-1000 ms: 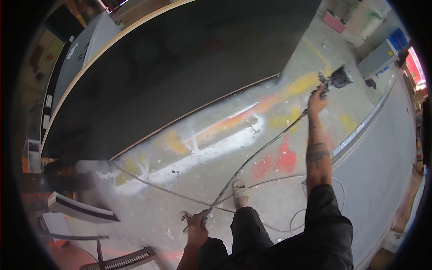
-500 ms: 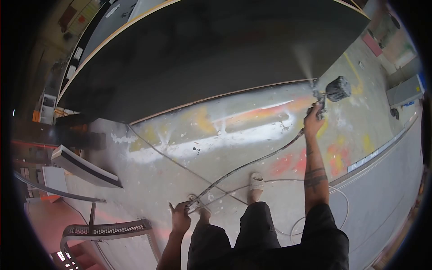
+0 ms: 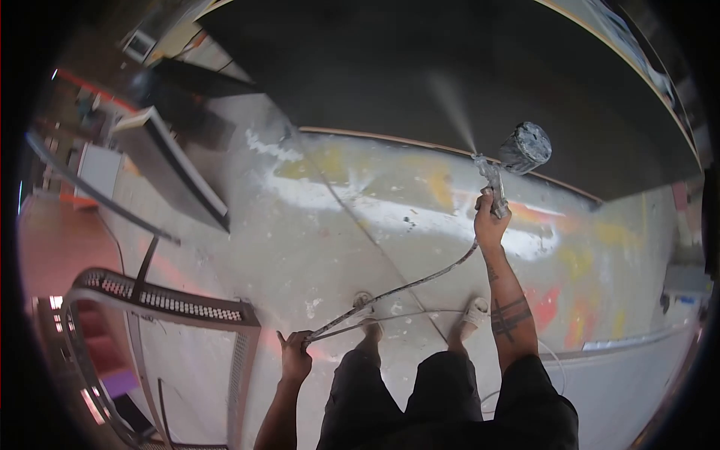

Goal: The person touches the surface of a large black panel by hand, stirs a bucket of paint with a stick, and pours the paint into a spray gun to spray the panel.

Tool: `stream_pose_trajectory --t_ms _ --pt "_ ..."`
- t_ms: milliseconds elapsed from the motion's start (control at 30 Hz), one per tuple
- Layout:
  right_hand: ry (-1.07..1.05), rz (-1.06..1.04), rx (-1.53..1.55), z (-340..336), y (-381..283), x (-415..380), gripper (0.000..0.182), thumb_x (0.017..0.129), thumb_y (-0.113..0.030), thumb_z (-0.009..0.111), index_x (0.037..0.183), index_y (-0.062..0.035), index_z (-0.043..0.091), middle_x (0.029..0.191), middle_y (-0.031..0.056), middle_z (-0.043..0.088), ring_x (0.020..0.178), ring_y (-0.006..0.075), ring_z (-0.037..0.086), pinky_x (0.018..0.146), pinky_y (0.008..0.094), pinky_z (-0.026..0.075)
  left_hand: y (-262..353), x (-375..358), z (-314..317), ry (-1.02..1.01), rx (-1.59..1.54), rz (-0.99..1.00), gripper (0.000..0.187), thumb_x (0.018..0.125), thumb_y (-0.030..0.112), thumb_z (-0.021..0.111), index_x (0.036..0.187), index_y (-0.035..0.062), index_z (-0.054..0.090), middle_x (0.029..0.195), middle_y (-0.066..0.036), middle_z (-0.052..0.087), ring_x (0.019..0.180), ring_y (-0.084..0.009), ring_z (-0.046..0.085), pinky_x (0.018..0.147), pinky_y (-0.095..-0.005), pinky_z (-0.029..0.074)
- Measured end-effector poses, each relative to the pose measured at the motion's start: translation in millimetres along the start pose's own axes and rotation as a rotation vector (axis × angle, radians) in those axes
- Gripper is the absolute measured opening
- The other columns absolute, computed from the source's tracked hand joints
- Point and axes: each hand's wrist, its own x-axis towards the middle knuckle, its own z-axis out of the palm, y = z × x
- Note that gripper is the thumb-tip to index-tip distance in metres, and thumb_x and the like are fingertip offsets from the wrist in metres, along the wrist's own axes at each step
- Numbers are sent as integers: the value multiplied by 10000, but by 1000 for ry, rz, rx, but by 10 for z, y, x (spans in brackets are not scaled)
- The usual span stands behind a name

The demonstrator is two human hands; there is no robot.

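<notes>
My right hand (image 3: 492,219) is wrapped round the handle of a spray gun (image 3: 491,180), whose paint-smeared cup (image 3: 526,148) sticks out to the right. A pale mist (image 3: 452,109) fans from the nozzle onto a large black panel (image 3: 360,67) in front of me. From the gun's handle an air hose (image 3: 420,281) sags down to my left hand (image 3: 295,355), which is closed on it low at the left with the thumb sticking out. The panel's near edge has a thin light-brown border.
A metal frame with a perforated band (image 3: 172,301) stands at the lower left. Behind it a dark-edged board (image 3: 169,169) leans at an angle. More hose crosses the paint-stained floor (image 3: 300,255) by my feet. A grey box (image 3: 688,283) sits at the right.
My right hand has carried the spray gun leftward along the panel, still spraying. My view has turned and shifted left, and my feet have stepped. My left hand keeps hold of the hose.
</notes>
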Motion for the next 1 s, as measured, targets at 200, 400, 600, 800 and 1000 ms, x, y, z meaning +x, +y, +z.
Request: stream_pose_trajectory --t_ms 200,400,600,800,1000 --pt "-224 -37 23 1890 -165 -49 192 1001 -161 602 925 8 652 688 -21 559 637 53 498 574 244 392 -574 -104 -297 95 -143 -150 364 806 -137 474 1058 40 668 987 -138 686 989 -352 644 1171 -663 93" --pt "-383 -125 99 3588 -125 -86 163 947 -66 646 1059 41 698 898 31 698 827 83 615 713 247 478 -1079 -203 -304 163 -261 -269 330 850 -127 457 1071 18 656 940 -145 684 884 -318 683 1153 -618 173" --pt "-386 -301 -1 4089 -225 -192 389 893 -362 707 1048 -5 701 865 243 705 826 427 694 715 427 527 -1094 -104 -229 125 -359 -315 362 827 -146 445 1076 23 646 864 -115 671 861 -290 672 1174 -638 89" --pt "-418 -151 -5 3006 17 -112 296 927 -307 681 1030 -29 672 785 201 702 706 354 704 659 403 524 -877 60 -186 96 -193 -224 380 819 -161 431 1068 25 650 850 -94 652 827 -285 657 1178 -636 88" --pt "-98 -41 31 1121 320 183 151 950 -140 662 964 10 664 675 23 641 660 64 570 582 263 458 -336 223 14 41 -106 -63 357 821 -145 467 1050 51 660 869 -96 644 851 -313 642 1174 -651 96"
